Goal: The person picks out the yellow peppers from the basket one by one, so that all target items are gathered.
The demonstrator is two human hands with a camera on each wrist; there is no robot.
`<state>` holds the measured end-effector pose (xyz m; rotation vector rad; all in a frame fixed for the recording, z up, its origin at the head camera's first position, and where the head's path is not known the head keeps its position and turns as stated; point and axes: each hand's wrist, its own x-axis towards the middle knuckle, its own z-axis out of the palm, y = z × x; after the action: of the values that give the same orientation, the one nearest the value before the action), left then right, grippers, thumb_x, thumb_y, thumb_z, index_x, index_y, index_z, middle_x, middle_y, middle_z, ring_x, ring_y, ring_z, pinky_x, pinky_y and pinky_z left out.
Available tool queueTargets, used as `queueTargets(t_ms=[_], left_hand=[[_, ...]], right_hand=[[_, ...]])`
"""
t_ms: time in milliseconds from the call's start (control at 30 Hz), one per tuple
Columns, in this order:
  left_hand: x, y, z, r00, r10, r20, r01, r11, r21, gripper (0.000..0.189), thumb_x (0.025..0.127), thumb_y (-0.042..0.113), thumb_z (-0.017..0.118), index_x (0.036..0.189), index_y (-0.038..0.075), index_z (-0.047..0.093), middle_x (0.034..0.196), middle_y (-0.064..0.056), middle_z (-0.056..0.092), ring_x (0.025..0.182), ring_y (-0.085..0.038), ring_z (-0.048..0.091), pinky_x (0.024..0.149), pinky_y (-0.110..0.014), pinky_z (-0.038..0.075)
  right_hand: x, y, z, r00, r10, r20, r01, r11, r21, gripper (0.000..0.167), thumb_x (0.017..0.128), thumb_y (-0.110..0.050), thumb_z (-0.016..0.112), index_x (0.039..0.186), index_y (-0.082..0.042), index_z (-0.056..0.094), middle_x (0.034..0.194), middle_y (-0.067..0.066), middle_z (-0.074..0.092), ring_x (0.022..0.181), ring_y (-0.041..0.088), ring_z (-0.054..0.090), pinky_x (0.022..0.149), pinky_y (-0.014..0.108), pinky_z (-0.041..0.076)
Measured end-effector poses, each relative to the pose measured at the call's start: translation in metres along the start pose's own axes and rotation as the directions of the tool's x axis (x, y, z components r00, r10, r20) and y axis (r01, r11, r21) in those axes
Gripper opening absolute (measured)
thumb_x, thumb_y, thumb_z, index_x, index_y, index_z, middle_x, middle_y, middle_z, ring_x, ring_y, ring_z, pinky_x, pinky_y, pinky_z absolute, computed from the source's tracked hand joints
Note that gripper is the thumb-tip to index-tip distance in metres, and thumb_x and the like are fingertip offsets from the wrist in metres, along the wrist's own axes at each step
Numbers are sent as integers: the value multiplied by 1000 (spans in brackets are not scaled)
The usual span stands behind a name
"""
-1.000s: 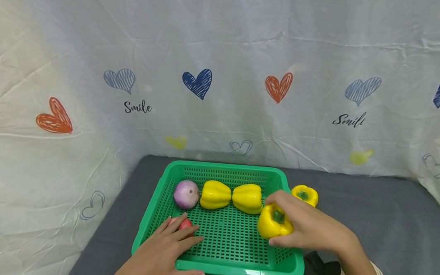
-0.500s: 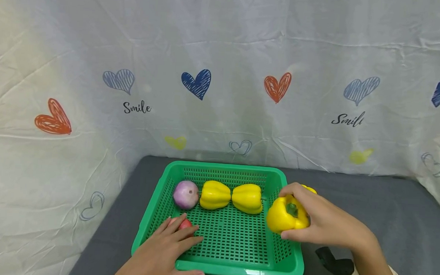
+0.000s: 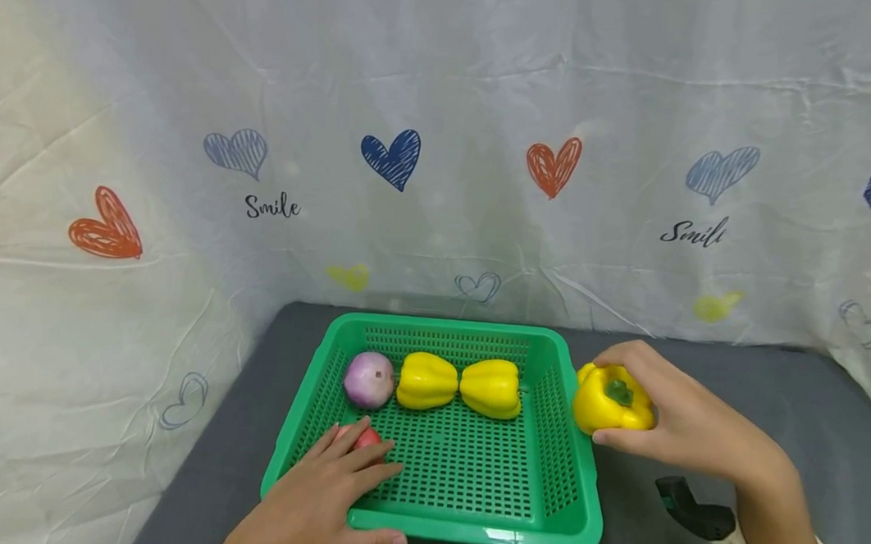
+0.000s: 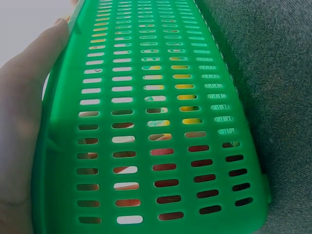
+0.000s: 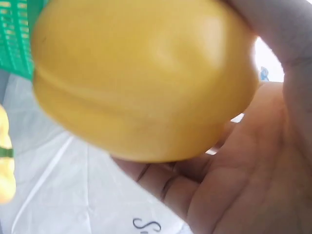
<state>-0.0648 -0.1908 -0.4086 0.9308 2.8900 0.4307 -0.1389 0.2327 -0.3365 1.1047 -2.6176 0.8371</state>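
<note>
My right hand (image 3: 683, 408) grips a yellow bell pepper (image 3: 606, 408) with its green stem facing the head camera, just past the basket's right rim. In the right wrist view this bell pepper (image 5: 141, 78) fills the upper part, fingers around it. My left hand (image 3: 328, 496) lies over the front left of the green basket (image 3: 481, 536), fingers spread across a red round item (image 3: 367, 439) that they mostly cover. Inside the basket, along the back, are a purple onion (image 3: 369, 380) and two yellow bell peppers (image 3: 427, 382) lying on their sides.
A further yellow bell pepper (image 5: 5, 156) is partly seen at the left edge of the right wrist view. A dark grey cloth (image 3: 790, 422) covers the table. Behind hangs a pale curtain (image 3: 467, 224) with printed hearts. A black strap-like device (image 3: 695, 509) is at the right wrist.
My right hand has carried the yellow bell pepper rightward, from inside the basket to beyond its right rim. It now mostly hides the pepper standing there. My left hand has stayed in place.
</note>
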Motion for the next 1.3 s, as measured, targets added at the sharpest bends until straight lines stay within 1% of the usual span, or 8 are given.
queueTargets(t_ms=[133, 300, 567, 700, 833, 1000, 1133, 1300], left_hand=[[1, 0, 0, 1000, 11, -27, -11, 1000, 15, 72, 90, 76, 47, 135, 22, 66, 144, -3, 55, 142, -41, 33, 111, -67, 26], [1, 1, 0, 999, 17, -44, -16, 999, 31, 72, 91, 76, 48, 134, 21, 67, 144, -3, 55, 142, -41, 34, 110, -66, 26], [1, 0, -1, 999, 13, -32, -13, 1000, 26, 72, 91, 76, 48, 134, 21, 67, 144, -2, 55, 142, -41, 34, 111, -66, 26], [1, 1, -1, 1000, 9, -21, -8, 1000, 12, 72, 91, 75, 48, 134, 21, 66, 144, -3, 55, 142, -41, 33, 111, -67, 25], [1, 1, -2, 1000, 5, -9, -5, 1000, 6, 72, 91, 75, 47, 135, 22, 66, 145, -3, 54, 143, -42, 33, 111, -67, 24], [1, 1, -1, 1000, 12, -18, -11, 1000, 18, 71, 91, 75, 47, 134, 21, 67, 144, -3, 55, 142, -41, 33, 111, -67, 25], [0, 1, -1, 1000, 9, -16, -9, 1000, 18, 72, 91, 76, 47, 134, 22, 67, 144, -3, 55, 142, -41, 34, 111, -67, 25], [0, 0, -1, 1000, 10, -23, -9, 1000, 18, 71, 91, 75, 47, 134, 22, 67, 144, -3, 55, 142, -41, 34, 111, -67, 24]], right_hand=[[-3, 7, -6, 1000, 26, -7, -26, 996, -82, 62, 79, -31, 89, 131, -21, 56, 120, -11, 52, 91, 5, 50, 70, 23, 48], [-7, 16, -13, 998, 55, -27, -59, 982, -179, 66, 80, -32, 88, 136, -16, 59, 125, -6, 55, 95, 6, 49, 73, 24, 47], [-18, 33, -20, 991, 117, -63, -129, 959, -252, 66, 77, -32, 89, 133, -12, 61, 123, 2, 53, 99, 15, 48, 76, 26, 43], [-20, 41, -21, 984, 170, -52, -177, 947, -267, 65, 76, -31, 90, 130, -9, 61, 122, 7, 53, 98, 19, 50, 74, 32, 43], [-21, 47, -23, 960, 281, 7, -271, 929, -252, 65, 79, -34, 88, 130, -5, 60, 122, 15, 51, 93, 24, 51, 70, 38, 45], [-20, 53, -24, 910, 405, 88, -379, 899, -218, 69, 80, -39, 86, 131, 0, 59, 119, 18, 49, 88, 23, 50, 67, 37, 44], [-20, 58, -22, 882, 452, 134, -422, 883, -206, 71, 79, -38, 86, 131, 3, 58, 118, 20, 50, 88, 24, 51, 68, 37, 45], [-21, 67, -19, 865, 470, 177, -435, 877, -204, 72, 78, -36, 86, 131, 4, 58, 116, 21, 52, 88, 25, 53, 68, 38, 45]])
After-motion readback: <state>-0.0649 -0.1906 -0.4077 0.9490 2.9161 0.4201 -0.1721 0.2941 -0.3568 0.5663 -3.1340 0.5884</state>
